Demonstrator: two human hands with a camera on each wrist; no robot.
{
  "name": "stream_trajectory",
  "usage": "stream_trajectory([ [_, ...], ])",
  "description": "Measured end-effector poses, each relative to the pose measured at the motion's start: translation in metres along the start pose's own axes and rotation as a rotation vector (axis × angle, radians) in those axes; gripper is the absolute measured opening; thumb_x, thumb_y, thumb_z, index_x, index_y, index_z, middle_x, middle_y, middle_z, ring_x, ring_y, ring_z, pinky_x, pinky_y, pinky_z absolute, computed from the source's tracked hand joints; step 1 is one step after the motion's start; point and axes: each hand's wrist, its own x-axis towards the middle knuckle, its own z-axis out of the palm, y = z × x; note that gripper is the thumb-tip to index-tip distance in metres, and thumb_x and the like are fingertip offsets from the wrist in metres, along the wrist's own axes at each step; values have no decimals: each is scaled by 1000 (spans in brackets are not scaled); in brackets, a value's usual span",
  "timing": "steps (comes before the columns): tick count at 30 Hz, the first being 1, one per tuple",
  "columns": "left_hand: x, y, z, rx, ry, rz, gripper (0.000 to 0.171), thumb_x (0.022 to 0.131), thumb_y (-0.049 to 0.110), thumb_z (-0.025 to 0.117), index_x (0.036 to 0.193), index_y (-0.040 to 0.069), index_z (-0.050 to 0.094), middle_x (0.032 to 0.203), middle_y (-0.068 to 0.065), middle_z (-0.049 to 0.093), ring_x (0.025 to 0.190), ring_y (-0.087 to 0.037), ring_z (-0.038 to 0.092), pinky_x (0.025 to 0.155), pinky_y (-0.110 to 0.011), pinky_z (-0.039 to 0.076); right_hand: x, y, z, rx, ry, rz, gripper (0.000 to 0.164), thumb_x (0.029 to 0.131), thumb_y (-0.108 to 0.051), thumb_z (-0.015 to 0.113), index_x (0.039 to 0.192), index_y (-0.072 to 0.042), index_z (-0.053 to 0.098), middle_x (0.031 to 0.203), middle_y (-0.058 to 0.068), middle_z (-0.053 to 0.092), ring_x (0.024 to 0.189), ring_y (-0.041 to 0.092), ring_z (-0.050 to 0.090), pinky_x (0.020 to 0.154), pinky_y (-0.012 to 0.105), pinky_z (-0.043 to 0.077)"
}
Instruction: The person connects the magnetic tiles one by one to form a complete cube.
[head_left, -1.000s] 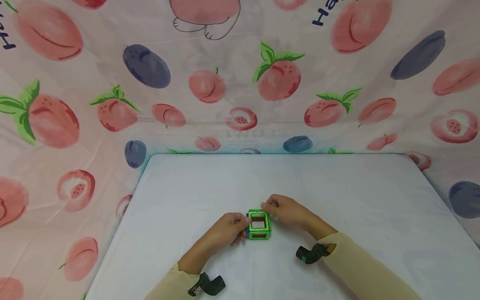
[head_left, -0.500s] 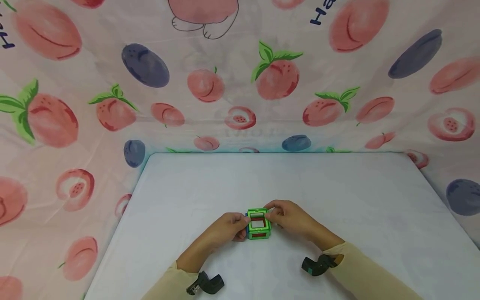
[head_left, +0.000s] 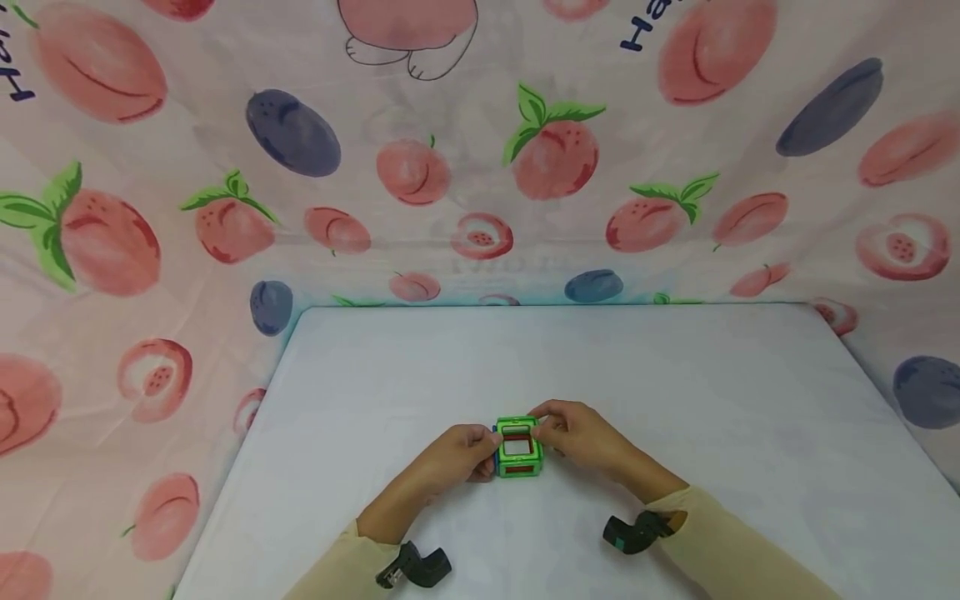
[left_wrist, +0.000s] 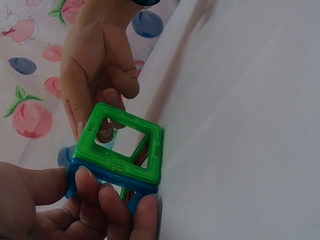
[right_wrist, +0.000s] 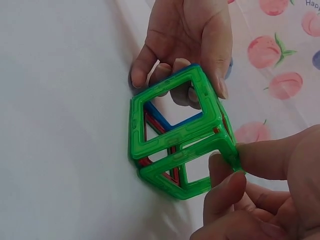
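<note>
A small box of magnetic tiles (head_left: 519,461) stands on the white table, built from open square frames in green, blue and red. My left hand (head_left: 456,457) grips its left side, fingers curled at the blue tile (left_wrist: 110,176). At the box's far right edge, my right hand (head_left: 581,435) pinches a green tile (right_wrist: 175,156) between thumb and fingers. In the right wrist view this tile's edge stands slightly apart from the neighbouring green frame (right_wrist: 137,132). Red frames show inside, through the openings. The underside of the box is hidden.
The white table (head_left: 675,375) spreads around the box. A cloth (head_left: 480,108) printed with peaches hangs behind it and along both sides. A black wrist camera (head_left: 415,567) sits at the left cuff, another black camera (head_left: 636,532) at the right.
My right hand has shifted slightly nearer the viewer, its thumb now over the box's right top edge instead of at the far corner. The left hand and the box have hardly moved.
</note>
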Motion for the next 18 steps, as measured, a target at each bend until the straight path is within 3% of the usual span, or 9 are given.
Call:
stream_trajectory([
  [10, 0, 0, 1, -13, 6, -7, 34, 107, 31, 55, 107, -1, 67, 79, -1, 58, 77, -12, 58, 78, -31, 59, 2, 4, 1, 100, -17, 33, 34, 100, -22, 66, 130, -6, 63, 87, 4, 67, 75, 21, 54, 64, 30, 44],
  [18, 2, 1, 1, -20, 1, -3, 33, 107, 30, 54, 106, -1, 65, 78, -2, 58, 76, -13, 58, 76, -32, 59, 2, 6, 1, 115, -17, 44, 33, 101, -24, 65, 130, -8, 63, 89, 4, 67, 77, 21, 54, 66, 30, 45],
])
